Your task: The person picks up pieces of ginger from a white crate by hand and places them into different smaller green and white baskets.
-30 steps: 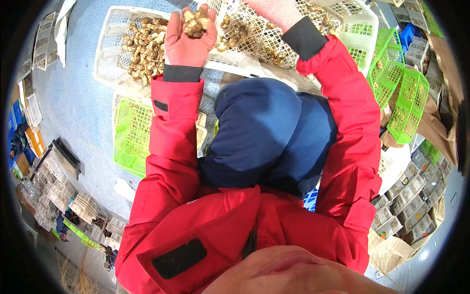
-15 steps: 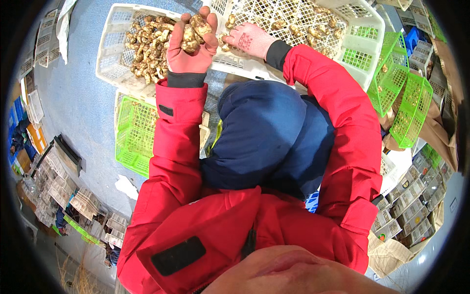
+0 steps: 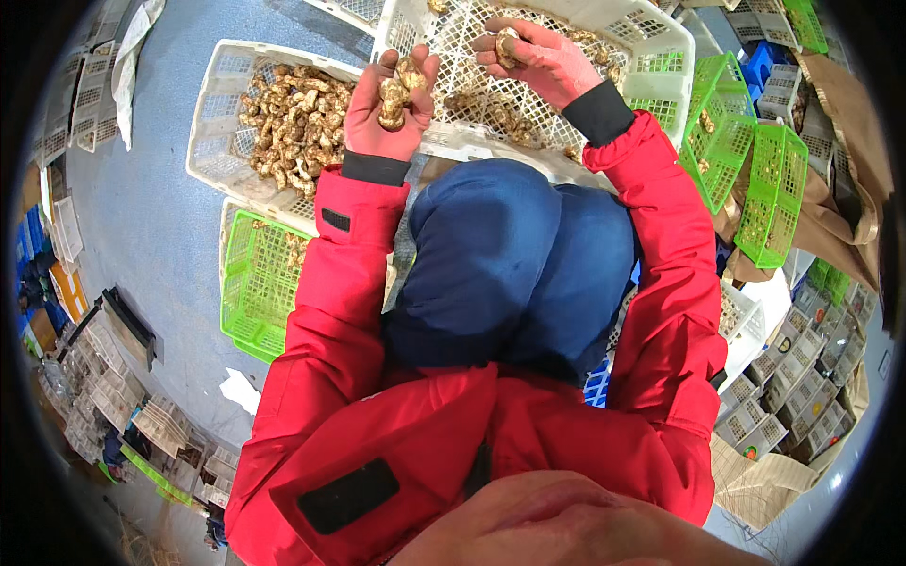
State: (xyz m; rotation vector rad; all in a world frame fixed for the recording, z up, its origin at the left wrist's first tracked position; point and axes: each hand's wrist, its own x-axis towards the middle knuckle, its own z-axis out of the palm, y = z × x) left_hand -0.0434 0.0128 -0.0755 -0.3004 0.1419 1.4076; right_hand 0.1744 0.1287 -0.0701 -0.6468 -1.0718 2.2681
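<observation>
Head view: the L hand (image 3: 382, 139), top mid of the frame, grips two mushrooms (image 3: 393, 106), fingers curled up round them. The R hand (image 3: 557, 68), a bit to the right, grips one small mushroom (image 3: 508, 47) w/ its fingertips, over a big white basket (image 3: 668, 58) full of holes. More mushrooms (image 3: 500, 115) lie on the bottom of that basket. In the upper left, a white bin (image 3: 211, 121) has a big pile of mushrooms (image 3: 294, 123). Lower down, left side, is a green basket (image 3: 250, 288). More green baskets (image 3: 774, 193) are at upper right. Blue pants (image 3: 477, 259) are mid-frame, btwn red sleeves (image 3: 342, 274).
</observation>
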